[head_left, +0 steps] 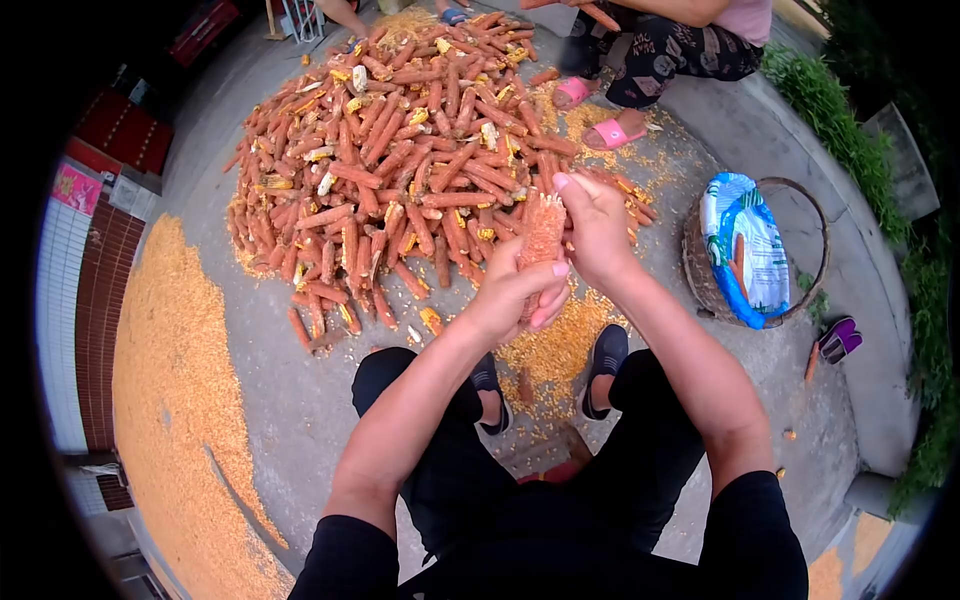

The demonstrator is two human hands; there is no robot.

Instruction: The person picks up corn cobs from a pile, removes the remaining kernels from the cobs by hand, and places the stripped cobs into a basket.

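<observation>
The person wears a plain black short-sleeved top [575,572], its wide sleeves [755,535] ending just above the elbows. Loose matte-black trousers [650,420] stop short of the bare ankles. Low, rounded dark grey shoes [608,355] cover the feet. The left hand [515,288] and right hand [600,228] are bare.

We stretch both arms out in front of us, and they slant in toward each other. Our left arm [400,420] and right arm [690,360] are bare up to about the elbows, which bend a little. Our left hand [515,288] is closed, with its thumb [549,270] and fingers [548,310] curled round. Our right hand [600,228] is close by, a bit farther out, fingers bent in and thumb pointing up.
</observation>
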